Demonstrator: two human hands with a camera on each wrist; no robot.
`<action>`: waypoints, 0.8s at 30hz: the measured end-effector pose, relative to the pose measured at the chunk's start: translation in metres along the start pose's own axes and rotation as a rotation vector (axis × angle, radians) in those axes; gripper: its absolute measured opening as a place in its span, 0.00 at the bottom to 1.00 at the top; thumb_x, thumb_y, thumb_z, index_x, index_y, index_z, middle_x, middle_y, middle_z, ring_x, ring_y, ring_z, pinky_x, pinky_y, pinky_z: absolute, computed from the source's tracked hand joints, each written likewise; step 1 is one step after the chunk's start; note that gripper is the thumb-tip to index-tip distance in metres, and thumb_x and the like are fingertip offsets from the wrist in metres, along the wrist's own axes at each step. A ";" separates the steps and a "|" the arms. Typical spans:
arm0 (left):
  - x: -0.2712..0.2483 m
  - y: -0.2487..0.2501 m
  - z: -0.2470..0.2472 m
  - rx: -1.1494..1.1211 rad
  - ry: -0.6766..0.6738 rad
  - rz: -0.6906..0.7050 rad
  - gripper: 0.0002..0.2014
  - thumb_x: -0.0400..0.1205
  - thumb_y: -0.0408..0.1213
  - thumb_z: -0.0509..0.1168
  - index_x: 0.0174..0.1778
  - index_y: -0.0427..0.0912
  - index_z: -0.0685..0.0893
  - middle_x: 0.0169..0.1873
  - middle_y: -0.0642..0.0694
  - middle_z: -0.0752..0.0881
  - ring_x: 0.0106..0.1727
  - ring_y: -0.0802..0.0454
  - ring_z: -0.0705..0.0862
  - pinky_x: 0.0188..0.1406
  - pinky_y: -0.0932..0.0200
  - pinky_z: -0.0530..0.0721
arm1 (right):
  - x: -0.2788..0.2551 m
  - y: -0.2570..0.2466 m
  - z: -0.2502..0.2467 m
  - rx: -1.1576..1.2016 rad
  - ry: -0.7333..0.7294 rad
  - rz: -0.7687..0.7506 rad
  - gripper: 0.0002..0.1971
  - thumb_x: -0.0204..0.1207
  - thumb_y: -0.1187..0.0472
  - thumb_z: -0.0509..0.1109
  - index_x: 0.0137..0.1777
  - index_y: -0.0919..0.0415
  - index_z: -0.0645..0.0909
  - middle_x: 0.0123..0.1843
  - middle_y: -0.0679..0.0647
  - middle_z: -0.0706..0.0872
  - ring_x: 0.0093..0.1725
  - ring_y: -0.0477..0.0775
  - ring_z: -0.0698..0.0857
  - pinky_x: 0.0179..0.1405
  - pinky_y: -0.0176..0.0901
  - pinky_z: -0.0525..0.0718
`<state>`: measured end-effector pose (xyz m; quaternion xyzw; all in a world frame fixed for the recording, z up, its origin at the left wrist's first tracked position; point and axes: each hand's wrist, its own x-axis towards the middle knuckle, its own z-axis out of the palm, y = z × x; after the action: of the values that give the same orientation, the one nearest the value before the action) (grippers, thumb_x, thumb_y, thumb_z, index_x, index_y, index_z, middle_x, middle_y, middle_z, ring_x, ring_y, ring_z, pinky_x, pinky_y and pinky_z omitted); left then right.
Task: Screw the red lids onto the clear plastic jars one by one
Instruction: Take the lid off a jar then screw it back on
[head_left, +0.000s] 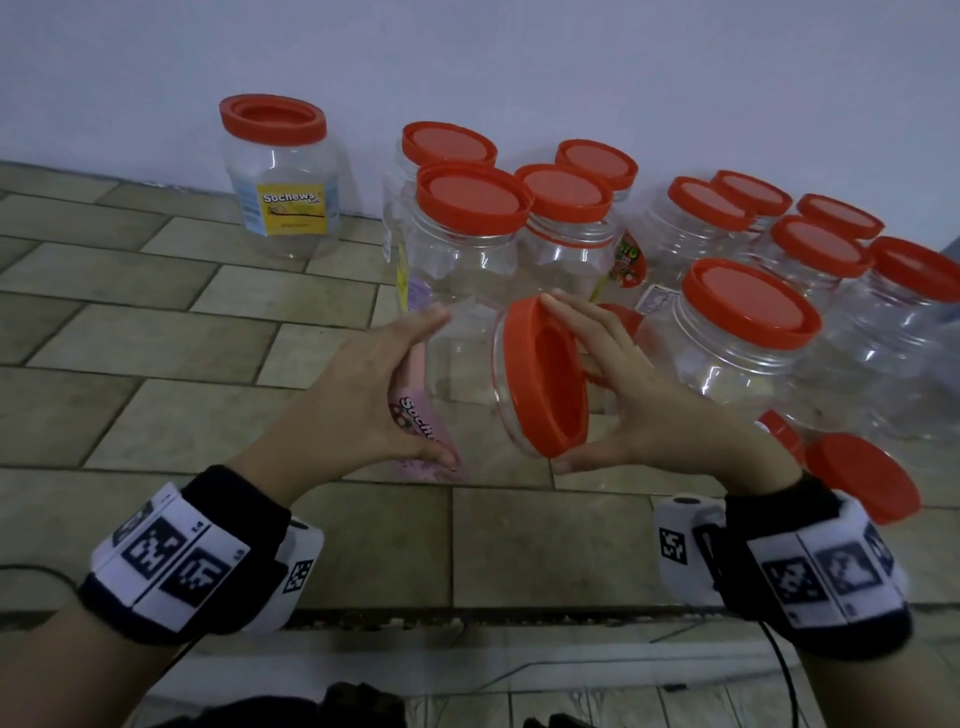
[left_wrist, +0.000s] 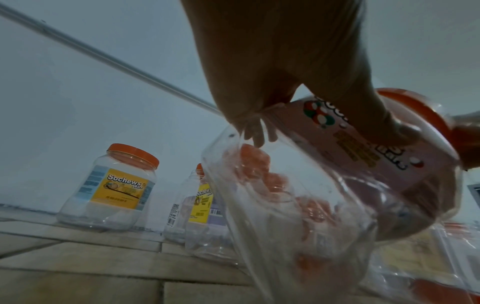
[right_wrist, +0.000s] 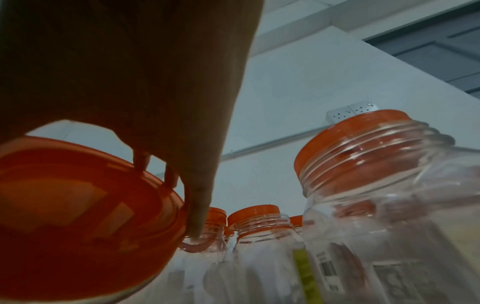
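Observation:
I hold a clear plastic jar (head_left: 467, 358) tipped on its side above the tiled floor, its pink label toward my left palm. My left hand (head_left: 445, 387) grips the jar's body, fingers over the top and thumb underneath. A red lid (head_left: 545, 379) sits on the jar's mouth, facing right. My right hand (head_left: 557, 384) grips that lid by its rim, fingertips at the top edge and thumb at the bottom. The left wrist view shows the jar (left_wrist: 298, 205) with the lid (left_wrist: 420, 111) at its far end. The lid (right_wrist: 78, 216) fills the lower left of the right wrist view.
Several clear jars with red lids stand clustered along the wall behind and to the right; the nearest one (head_left: 743, 338) is just right of my right hand. A yellow-labelled jar (head_left: 283, 176) stands alone at the back left. Loose red lids (head_left: 862, 475) lie on the floor at right.

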<state>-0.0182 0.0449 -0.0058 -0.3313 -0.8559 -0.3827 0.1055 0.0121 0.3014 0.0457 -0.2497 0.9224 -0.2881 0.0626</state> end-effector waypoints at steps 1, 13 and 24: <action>0.000 0.001 0.000 0.031 0.012 0.026 0.56 0.52 0.60 0.78 0.76 0.41 0.67 0.69 0.55 0.69 0.66 0.70 0.64 0.64 0.85 0.54 | 0.001 -0.002 0.000 0.027 0.011 0.033 0.59 0.52 0.41 0.82 0.77 0.32 0.44 0.76 0.31 0.49 0.78 0.40 0.57 0.74 0.54 0.72; -0.003 -0.004 0.001 0.212 0.024 0.146 0.52 0.57 0.66 0.69 0.75 0.42 0.67 0.73 0.48 0.70 0.76 0.55 0.64 0.76 0.60 0.57 | 0.001 -0.007 0.013 0.042 0.069 0.206 0.61 0.49 0.31 0.76 0.77 0.33 0.38 0.78 0.42 0.57 0.74 0.49 0.68 0.76 0.53 0.64; -0.004 0.007 -0.012 0.159 0.080 0.197 0.50 0.58 0.63 0.71 0.74 0.40 0.70 0.72 0.47 0.72 0.75 0.63 0.65 0.75 0.56 0.64 | -0.005 -0.007 0.014 -0.239 0.255 -0.214 0.56 0.53 0.36 0.76 0.78 0.41 0.48 0.75 0.45 0.55 0.76 0.47 0.61 0.67 0.57 0.77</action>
<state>-0.0117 0.0379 0.0048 -0.3888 -0.8420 -0.3145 0.2023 0.0230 0.2919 0.0379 -0.3135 0.9186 -0.2109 -0.1157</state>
